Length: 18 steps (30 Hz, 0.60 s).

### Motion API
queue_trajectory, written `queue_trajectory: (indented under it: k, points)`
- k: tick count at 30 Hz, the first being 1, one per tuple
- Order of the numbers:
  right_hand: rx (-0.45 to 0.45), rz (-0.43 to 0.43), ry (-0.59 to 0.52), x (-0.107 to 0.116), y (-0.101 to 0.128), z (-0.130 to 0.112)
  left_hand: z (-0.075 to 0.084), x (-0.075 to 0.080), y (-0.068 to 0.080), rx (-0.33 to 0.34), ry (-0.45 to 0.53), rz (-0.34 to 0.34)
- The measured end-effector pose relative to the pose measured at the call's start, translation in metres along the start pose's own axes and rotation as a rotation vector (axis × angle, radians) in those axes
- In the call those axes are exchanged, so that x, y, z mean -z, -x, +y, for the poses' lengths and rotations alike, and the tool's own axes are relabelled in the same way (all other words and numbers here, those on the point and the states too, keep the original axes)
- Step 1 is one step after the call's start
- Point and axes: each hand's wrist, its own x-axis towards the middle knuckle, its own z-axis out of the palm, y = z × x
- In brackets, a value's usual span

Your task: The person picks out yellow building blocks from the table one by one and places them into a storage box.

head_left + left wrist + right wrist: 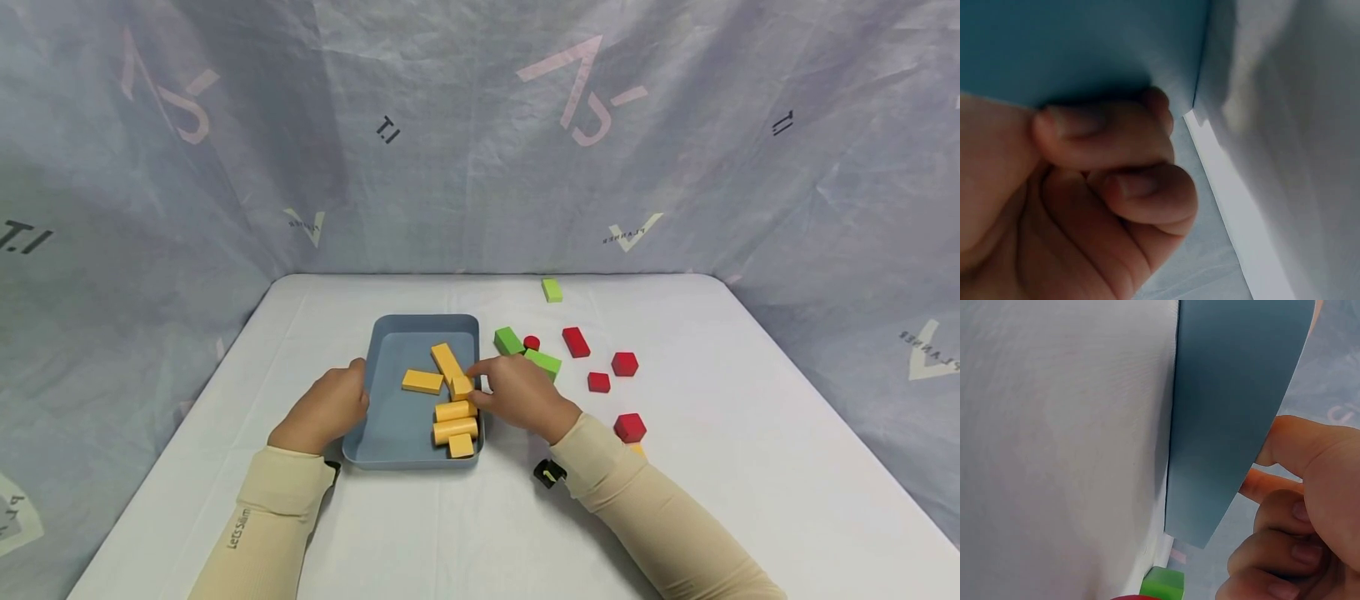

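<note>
A blue-grey tray (390, 454) stands left of the table's middle, with several yellow blocks and cylinders along its right side. My left hand (327, 408) holds the tray's left wall; in the left wrist view its fingers (1147, 194) are curled against the wall. My right hand (521, 393) reaches over the right wall, thumb and index finger pinching a yellow block (460, 389) inside. The tray wall (1229, 412) hides those fingertips in the right wrist view, where the other fingers are curled. Beside that block lie a long yellow block (447, 362) and a yellow cylinder (452, 412).
Right of the tray lie green blocks (507, 341), a red round piece (532, 342) and several red blocks (575, 342). A light green block (552, 290) lies near the back edge. A yellow piece (637, 448) is partly hidden by the right sleeve.
</note>
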Motion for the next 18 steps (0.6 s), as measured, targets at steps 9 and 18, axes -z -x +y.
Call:
queue_trajectory:
  k: [9, 18]
  points:
    - [-0.015, -0.023, -0.002, -0.0019, -0.0018, 0.001, -0.0009, -0.0004, -0.0004, 0.003, 0.001, -0.007]
    - [-0.026, -0.026, -0.015, -0.0025, -0.002, 0.0004, -0.0012, -0.0007, -0.0006, 0.003, 0.004, -0.006]
